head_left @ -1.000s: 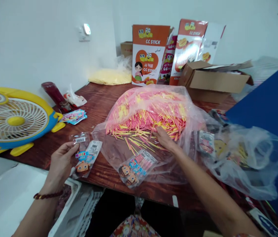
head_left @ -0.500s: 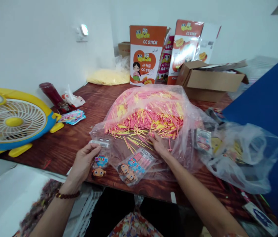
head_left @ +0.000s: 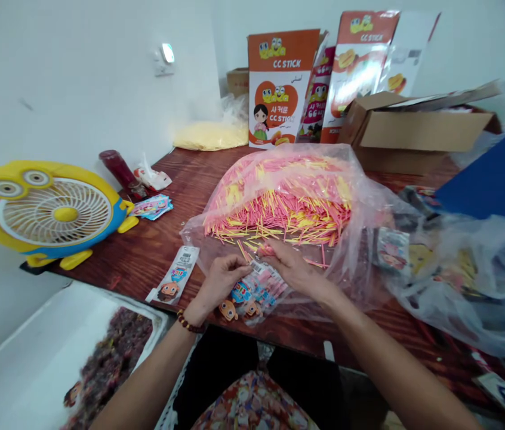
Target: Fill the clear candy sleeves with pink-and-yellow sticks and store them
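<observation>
A big clear plastic bag [head_left: 360, 179] of pink and yellow sticks [head_left: 288, 200] lies open on the dark wooden table [head_left: 163, 239]. In front of it my left hand [head_left: 219, 280] and my right hand [head_left: 291, 269] meet over a small printed packet [head_left: 256, 292] with cartoon figures. My left fingers are curled at the packet's mouth, gripping it. My right fingers pinch a few sticks at the packet's top. A second flat packet [head_left: 174, 280] lies on the table just left of my left hand, untouched.
A yellow cartoon desk fan [head_left: 51, 212] stands at the left edge. Orange "CC STICK" cartons [head_left: 279, 83] and an open cardboard box [head_left: 418, 128] stand at the back. Another clear bag [head_left: 453, 269] of packets lies to the right. A white bin [head_left: 55, 358] sits below left.
My left hand put its packet down on the table and moved right to the packet in front of the bag. My right hand drew back from the stick pile to that packet.
</observation>
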Demonstrator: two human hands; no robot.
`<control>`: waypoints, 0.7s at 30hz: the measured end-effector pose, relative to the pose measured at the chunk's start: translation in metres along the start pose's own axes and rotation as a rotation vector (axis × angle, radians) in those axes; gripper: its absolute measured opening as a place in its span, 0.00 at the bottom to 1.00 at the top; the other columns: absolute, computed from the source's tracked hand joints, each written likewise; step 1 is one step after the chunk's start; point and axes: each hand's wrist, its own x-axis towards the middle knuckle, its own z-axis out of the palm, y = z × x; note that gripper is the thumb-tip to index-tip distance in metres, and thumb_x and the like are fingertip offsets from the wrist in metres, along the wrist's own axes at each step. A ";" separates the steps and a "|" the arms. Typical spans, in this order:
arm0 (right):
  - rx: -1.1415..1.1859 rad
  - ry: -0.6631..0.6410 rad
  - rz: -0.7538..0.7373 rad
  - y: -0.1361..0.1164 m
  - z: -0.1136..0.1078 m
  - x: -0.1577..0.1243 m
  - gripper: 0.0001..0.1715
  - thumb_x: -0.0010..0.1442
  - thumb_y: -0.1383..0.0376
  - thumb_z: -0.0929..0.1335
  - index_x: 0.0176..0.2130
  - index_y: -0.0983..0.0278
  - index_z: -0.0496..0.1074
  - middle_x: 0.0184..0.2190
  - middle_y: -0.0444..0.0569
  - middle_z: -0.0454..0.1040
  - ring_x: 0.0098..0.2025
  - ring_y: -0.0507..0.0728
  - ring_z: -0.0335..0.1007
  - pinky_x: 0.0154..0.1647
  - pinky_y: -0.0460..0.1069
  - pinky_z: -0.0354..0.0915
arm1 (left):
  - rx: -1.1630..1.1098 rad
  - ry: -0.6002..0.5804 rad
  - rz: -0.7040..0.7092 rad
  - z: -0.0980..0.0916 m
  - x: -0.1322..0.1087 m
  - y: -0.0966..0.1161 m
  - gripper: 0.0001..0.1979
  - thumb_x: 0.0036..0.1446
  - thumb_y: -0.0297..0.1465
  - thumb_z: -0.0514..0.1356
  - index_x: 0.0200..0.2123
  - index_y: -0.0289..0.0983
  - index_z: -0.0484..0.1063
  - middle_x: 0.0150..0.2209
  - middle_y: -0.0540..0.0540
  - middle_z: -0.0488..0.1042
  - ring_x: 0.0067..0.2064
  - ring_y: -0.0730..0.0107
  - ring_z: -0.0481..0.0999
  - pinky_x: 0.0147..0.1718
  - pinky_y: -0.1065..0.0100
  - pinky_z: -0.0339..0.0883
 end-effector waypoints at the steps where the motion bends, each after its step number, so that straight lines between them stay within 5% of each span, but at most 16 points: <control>1: -0.059 -0.024 -0.015 -0.003 0.001 0.000 0.10 0.64 0.58 0.63 0.33 0.60 0.67 0.31 0.45 0.70 0.34 0.55 0.63 0.37 0.49 0.61 | 0.019 -0.009 0.001 -0.001 0.000 -0.001 0.11 0.50 0.37 0.66 0.25 0.35 0.74 0.23 0.52 0.70 0.25 0.75 0.64 0.25 0.72 0.57; 10: -0.145 -0.070 -0.023 -0.015 0.006 0.000 0.10 0.64 0.62 0.62 0.30 0.60 0.62 0.26 0.42 0.67 0.28 0.53 0.59 0.31 0.47 0.56 | 0.120 -0.023 0.068 -0.003 -0.013 -0.008 0.15 0.57 0.40 0.61 0.24 0.35 0.73 0.22 0.52 0.69 0.25 0.74 0.63 0.25 0.72 0.56; 18: 0.675 0.440 0.081 -0.041 0.013 0.002 0.08 0.62 0.57 0.65 0.39 0.58 0.67 0.29 0.41 0.71 0.31 0.54 0.69 0.38 0.51 0.66 | 0.157 0.034 0.204 -0.002 -0.026 -0.004 0.15 0.61 0.40 0.59 0.29 0.36 0.76 0.27 0.48 0.74 0.30 0.71 0.69 0.31 0.71 0.62; 21: 0.795 0.484 0.020 -0.057 0.023 0.006 0.08 0.63 0.57 0.64 0.41 0.57 0.65 0.29 0.42 0.72 0.34 0.55 0.73 0.41 0.53 0.68 | 0.151 0.030 0.220 0.001 -0.027 -0.001 0.15 0.61 0.40 0.58 0.29 0.37 0.76 0.27 0.48 0.74 0.30 0.70 0.70 0.32 0.70 0.63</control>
